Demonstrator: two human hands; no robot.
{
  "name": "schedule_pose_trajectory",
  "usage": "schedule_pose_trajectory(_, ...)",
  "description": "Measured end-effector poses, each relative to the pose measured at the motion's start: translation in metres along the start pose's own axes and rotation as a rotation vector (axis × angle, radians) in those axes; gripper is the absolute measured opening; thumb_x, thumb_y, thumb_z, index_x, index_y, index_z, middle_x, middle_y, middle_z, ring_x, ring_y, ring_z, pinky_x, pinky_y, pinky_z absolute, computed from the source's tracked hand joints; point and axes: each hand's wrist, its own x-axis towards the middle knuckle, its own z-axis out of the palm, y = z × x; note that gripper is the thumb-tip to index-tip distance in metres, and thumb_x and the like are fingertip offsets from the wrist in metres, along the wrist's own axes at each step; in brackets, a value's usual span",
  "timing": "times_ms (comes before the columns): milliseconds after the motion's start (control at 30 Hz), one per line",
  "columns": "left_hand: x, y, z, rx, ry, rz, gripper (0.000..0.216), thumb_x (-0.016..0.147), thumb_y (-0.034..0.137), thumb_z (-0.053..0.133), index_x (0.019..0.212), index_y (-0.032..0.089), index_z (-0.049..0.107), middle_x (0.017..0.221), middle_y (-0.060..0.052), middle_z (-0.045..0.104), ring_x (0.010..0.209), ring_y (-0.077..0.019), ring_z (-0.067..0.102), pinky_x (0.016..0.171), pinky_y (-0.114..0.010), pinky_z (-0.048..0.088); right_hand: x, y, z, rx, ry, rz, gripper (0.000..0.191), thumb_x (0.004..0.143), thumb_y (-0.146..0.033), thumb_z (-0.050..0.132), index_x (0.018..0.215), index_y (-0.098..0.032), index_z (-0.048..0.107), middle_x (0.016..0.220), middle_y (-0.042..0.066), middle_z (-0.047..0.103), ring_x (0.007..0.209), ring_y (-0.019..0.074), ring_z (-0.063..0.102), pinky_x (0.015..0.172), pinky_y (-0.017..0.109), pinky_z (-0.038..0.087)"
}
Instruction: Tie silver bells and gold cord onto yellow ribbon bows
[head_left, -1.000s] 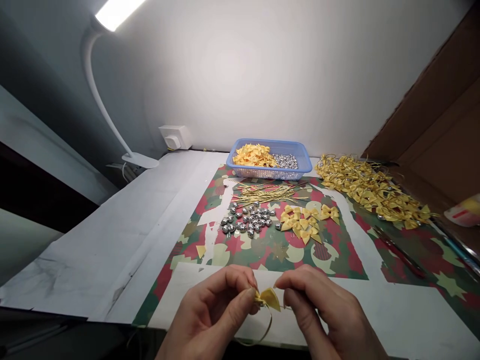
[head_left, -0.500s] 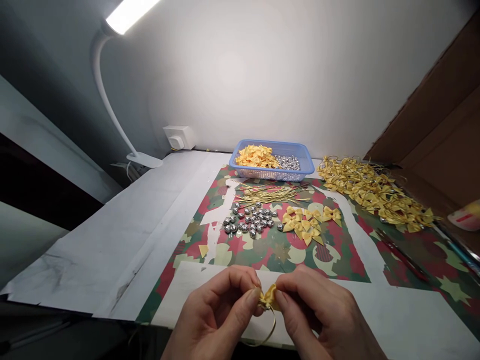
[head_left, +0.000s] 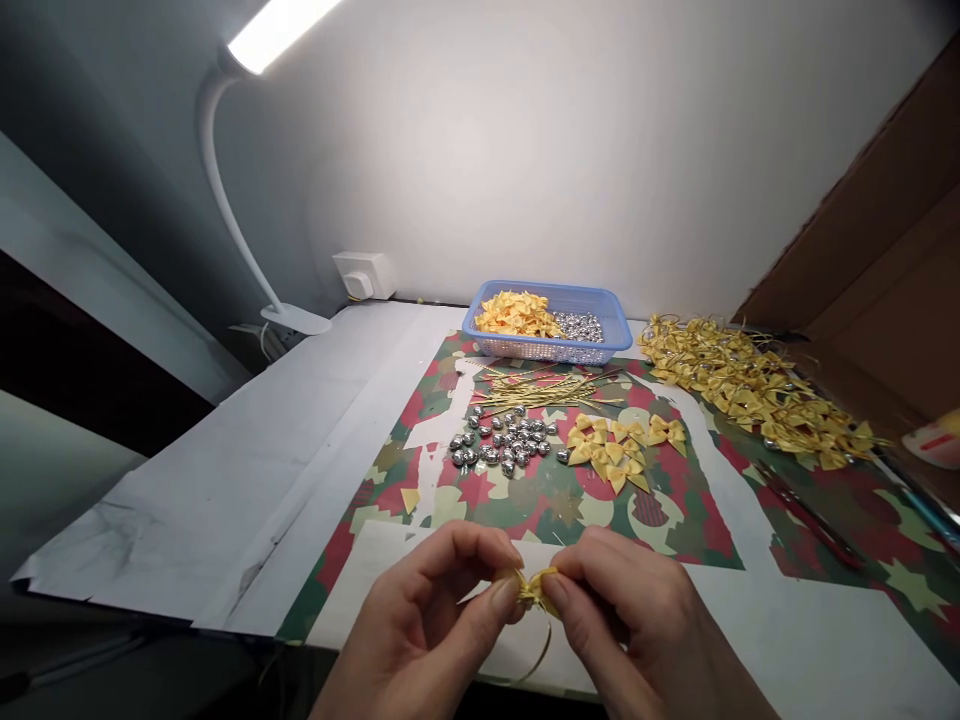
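Left hand and right hand closer together now, both pinching the yellow bow (gold cord below)

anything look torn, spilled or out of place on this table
The patterned paper looks torn or peeled into ragged white patches, such as the strip left of the silver beads. One yellow scrap lies alone beside it, apart from the loose bows. Nothing looks spilled. The left hand and right hand pinch a yellow bow.

right hand: closed in on left hand | yellow bow: now pinched smaller, wing hidden
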Motion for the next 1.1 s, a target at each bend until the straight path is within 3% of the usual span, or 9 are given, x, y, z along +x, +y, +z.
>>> schedule_pose_trajectory(200,-0.001,0.0,-0.003,0.045,-0.041,-0.071,0.02,0.092,0.037,0.07,0.11,0.03,0.07,0.111,0.0,0.072,0.1,-0.0201,0.067,0.083,-0.022,0.057,0.002,0.0,-0.004,-0.035,-0.026,-0.032,0.027,0.101,-0.025,0.044,0.074,-0.022,0.047,0.069,-0.003,0.046,0.058,0.0106,0.045,0.054,0.027,0.029)
schedule_pose_trajectory(300,0.001,0.005,-0.002,0.069,-0.097,-0.12,0.02,0.09,0.042,0.07,0.103,0.027,0.072,0.094,0.001,0.072,0.085,-0.0169,0.065,0.073,-0.02,0.055,0.001,0.0,-0.004,-0.013,-0.002,-0.045,0.026,0.1,-0.024,0.045,0.074,-0.022,0.049,0.07,-0.004,0.048,0.058,0.0099,0.046,0.054,0.026,0.029)
schedule_pose_trajectory(400,0.004,0.009,-0.002,0.062,-0.163,-0.175,0.02,0.089,0.042,0.072,0.096,0.024,0.074,0.07,0.005,0.063,0.067,-0.0126,0.056,0.062,-0.019,0.048,0.001,0.0,-0.004,0.011,0.01,-0.059,0.024,0.099,-0.022,0.045,0.077,-0.022,0.052,0.071,-0.005,0.049,0.059,0.0095,0.046,0.055,0.025,0.029)
schedule_pose_trajectory(667,0.007,0.01,-0.002,0.002,-0.17,-0.201,0.021,0.086,0.041,0.075,0.088,0.02,0.072,0.064,0.004,0.063,0.062,-0.0123,0.053,0.06,-0.021,0.043,0.001,0.005,-0.003,0.025,0.019,-0.111,0.022,0.099,-0.021,0.046,0.079,-0.023,0.054,0.073,-0.005,0.051,0.061,0.0097,0.049,0.056,0.026,0.03)
schedule_pose_trajectory(833,0.007,0.008,-0.001,0.042,-0.124,-0.162,0.018,0.087,0.036,0.073,0.081,0.019,0.072,0.063,0.003,0.067,0.062,-0.0129,0.057,0.061,-0.021,0.044,0.002,0.007,-0.003,0.056,0.011,-0.118,0.021,0.1,-0.022,0.048,0.082,-0.023,0.059,0.075,-0.004,0.054,0.064,0.0105,0.051,0.057,0.026,0.032)
schedule_pose_trajectory(1100,0.008,0.002,0.004,-0.005,0.064,-0.141,0.012,0.077,0.025,0.076,0.069,0.018,0.07,0.053,0.004,0.062,0.054,-0.011,0.053,0.054,-0.02,0.042,0.006,-0.002,-0.022,0.109,0.07,-0.072,0.026,0.104,-0.024,0.04,0.083,-0.021,0.055,0.073,-0.004,0.052,0.065,0.0104,0.05,0.06,0.023,0.036)
